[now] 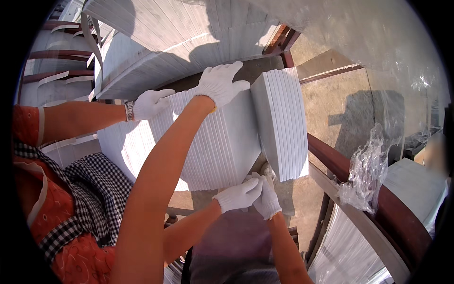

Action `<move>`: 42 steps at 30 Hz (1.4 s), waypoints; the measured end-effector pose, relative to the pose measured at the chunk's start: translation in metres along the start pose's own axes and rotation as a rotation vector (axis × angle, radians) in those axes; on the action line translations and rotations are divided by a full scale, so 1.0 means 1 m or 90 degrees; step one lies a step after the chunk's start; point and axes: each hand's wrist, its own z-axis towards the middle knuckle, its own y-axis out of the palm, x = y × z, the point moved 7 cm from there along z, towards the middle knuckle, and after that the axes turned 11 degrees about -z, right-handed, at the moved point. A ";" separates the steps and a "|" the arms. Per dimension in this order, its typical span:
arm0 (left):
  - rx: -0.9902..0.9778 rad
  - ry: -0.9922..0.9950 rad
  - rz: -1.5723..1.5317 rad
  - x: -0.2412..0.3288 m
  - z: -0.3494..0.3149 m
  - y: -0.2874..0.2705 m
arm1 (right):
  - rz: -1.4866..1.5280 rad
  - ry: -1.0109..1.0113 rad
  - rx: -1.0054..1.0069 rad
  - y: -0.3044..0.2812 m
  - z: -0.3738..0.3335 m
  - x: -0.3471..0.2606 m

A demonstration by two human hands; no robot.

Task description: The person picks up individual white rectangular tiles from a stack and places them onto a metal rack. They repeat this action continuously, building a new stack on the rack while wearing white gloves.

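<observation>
My left hand (221,83), in a white knit glove, lies with fingers stretched and thumb apart on the far edge of a long row of pale grey slabs (210,151) standing on edge. Just right of the row, across a narrow gap, a smaller bundle of slabs (288,125) leans. At the row's near right corner my gloved right hand (267,202) has its fingers drawn together; what they grip is hidden. Against it presses a co-worker's gloved right hand (238,197). That person's gloved left hand (150,104) rests on the row's far left edge.
The co-worker stands close at left in a checked apron (97,184). Larger slabs (184,28) lean behind the row. A dark red metal frame (397,213) curves along the right, with crumpled clear plastic film (369,175) hanging on it. Concrete floor (326,109) shows beyond the bundle.
</observation>
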 end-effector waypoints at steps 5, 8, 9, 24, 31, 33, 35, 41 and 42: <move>-0.318 -0.189 0.047 -0.044 -0.012 -0.006 | -0.102 0.082 -0.045 0.004 -0.002 -0.003; -0.260 -0.222 -0.054 -0.078 -0.036 -0.025 | -0.115 0.225 -0.182 0.010 0.001 0.040; -0.260 -0.238 -0.105 -0.078 -0.040 -0.027 | -0.099 0.205 -0.174 0.011 0.005 0.049; -0.201 -0.208 -0.120 -0.062 -0.035 -0.017 | 0.054 0.145 0.012 0.026 0.021 0.062; -0.170 -0.131 -0.044 -0.045 -0.018 -0.001 | -0.038 0.118 0.111 0.029 -0.010 0.015; -0.176 -0.129 -0.074 -0.029 -0.010 0.002 | -0.073 0.077 0.080 0.023 -0.014 0.005; -0.197 -0.122 -0.124 -0.015 0.000 0.013 | -0.078 0.049 0.059 0.003 -0.013 0.008; -0.194 -0.122 -0.155 -0.001 0.011 0.024 | 0.054 0.010 0.029 -0.012 -0.015 0.002; -0.224 -0.132 -0.160 0.004 0.011 0.021 | 0.060 0.004 0.037 -0.012 -0.016 0.003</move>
